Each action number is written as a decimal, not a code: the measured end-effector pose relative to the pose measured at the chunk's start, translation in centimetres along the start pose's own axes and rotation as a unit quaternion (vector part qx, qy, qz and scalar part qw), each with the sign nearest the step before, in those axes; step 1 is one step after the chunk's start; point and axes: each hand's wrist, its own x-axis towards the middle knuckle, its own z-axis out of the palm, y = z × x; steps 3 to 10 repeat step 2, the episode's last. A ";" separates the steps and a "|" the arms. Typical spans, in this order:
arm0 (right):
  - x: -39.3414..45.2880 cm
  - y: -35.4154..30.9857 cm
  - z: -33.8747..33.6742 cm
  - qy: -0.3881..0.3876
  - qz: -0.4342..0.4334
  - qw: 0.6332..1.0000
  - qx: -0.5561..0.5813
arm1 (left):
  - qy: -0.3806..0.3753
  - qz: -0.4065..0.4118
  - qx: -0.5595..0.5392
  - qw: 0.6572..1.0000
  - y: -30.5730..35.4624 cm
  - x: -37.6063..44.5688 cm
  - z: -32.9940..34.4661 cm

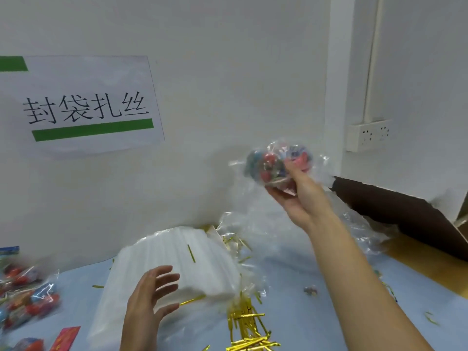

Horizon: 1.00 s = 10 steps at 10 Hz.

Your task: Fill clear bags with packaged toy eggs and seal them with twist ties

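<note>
Gripping the filled bag (277,162), the right hand (301,196) should release over the cardboard box (395,211); left hand (149,297) open, fingers spread.

Gold twist ties (249,333), red-and-blue toy eggs (277,162), a green-striped white sign (83,105), pale blue table (316,325).

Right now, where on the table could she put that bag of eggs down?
The bare blue patch between the white bag stack and the right forearm. Crowded: gold twist ties in front, packaged eggs far left.
</note>
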 end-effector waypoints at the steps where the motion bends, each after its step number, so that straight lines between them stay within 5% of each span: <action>1: 1.7 -4.0 0.4 0.103 -0.119 0.985 0.066 | 0.001 0.005 -0.002 1.000 0.1 0.1 0.0; 2: 1.5 -4.2 -0.4 0.146 -0.119 0.982 -0.018 | -0.001 0.009 -0.006 1.000 0.4 -0.2 0.4; 10: 1.5 -4.2 -0.4 0.146 -0.119 0.982 -0.018 | -0.001 0.009 -0.006 1.000 0.4 -0.2 0.4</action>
